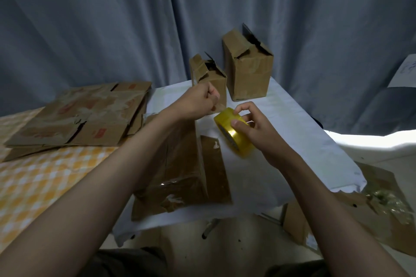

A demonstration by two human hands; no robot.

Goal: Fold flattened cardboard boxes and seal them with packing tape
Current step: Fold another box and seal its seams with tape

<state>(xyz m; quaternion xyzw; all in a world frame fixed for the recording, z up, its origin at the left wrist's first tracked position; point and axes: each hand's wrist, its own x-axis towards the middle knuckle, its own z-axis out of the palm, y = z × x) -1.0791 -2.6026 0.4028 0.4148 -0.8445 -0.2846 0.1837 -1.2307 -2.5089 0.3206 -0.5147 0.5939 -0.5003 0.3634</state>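
My right hand (249, 126) grips a yellow roll of packing tape (231, 134) above the white-covered table (292, 141). My left hand (200, 100) pinches the free end of the tape, drawn a short way off the roll. Below both hands lies a brown cardboard box (180, 168) on its side, with one flap (216, 171) spread flat on the cloth. A stack of flattened cardboard boxes (78, 117) rests at the left.
Two folded boxes stand at the back, a small one (209, 78) and a taller one (249, 69), both with flaps ajar. A yellow checked cloth (45, 182) covers the left surface. Cardboard scraps with crumpled tape (382, 204) lie on the floor at right. A grey curtain hangs behind.
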